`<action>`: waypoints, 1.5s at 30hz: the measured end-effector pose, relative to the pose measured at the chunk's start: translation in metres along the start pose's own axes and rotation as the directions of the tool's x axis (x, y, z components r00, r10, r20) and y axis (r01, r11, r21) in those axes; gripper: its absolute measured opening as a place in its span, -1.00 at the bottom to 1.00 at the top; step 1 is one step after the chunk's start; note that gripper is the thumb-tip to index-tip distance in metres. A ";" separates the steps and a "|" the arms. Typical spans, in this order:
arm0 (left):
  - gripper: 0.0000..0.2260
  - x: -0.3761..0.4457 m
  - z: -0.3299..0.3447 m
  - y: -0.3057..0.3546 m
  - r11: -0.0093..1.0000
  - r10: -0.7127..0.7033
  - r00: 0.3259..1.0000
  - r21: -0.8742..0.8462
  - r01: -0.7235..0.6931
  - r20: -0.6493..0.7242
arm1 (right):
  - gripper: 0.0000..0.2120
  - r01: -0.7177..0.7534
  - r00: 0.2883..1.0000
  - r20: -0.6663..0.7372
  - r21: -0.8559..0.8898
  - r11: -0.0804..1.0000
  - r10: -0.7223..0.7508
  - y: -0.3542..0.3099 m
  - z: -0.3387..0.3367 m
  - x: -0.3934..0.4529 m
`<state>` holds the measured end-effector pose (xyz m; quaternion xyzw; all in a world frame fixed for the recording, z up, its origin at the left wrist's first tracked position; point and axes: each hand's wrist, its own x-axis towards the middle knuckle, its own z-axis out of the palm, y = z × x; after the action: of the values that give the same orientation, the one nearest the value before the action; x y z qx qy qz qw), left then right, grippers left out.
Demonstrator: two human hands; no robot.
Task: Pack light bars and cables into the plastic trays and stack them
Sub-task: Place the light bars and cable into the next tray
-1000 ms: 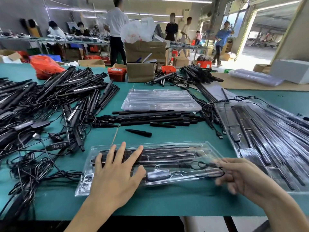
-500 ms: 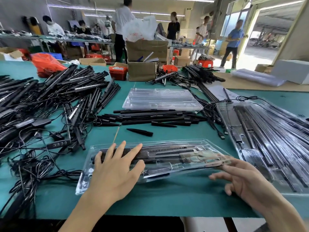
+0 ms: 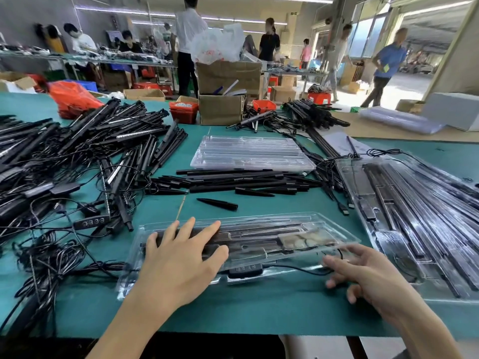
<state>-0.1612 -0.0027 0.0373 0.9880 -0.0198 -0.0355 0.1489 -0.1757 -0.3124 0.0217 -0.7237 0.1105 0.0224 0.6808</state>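
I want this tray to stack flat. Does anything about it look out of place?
Yes. A black cable with its inline controller lies under the front rim of the clear tray, not in a slot, so the tray looks unevenly seated.

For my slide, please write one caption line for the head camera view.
Left hand presses flat on a filled clear plastic tray of light bars while the right hand touches its near edge on the green table.

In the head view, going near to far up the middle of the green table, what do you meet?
Left hand pressing flat on the packed clear tray → single loose black piece → row of black bars lying crosswise → stack of empty clear trays → cardboard box.
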 end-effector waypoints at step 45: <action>-0.37 -0.001 0.021 -0.004 0.994 0.001 0.994 0.107 0.010 -0.110 | -0.95 0.348 0.922 0.039 -0.523 0.778 -0.386 -0.001 0.012 0.025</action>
<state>-0.1635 -0.0048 0.0165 0.9951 -0.0112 0.0199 0.0963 -0.1499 -0.3037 0.0169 -0.8882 -0.0192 -0.1071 0.4463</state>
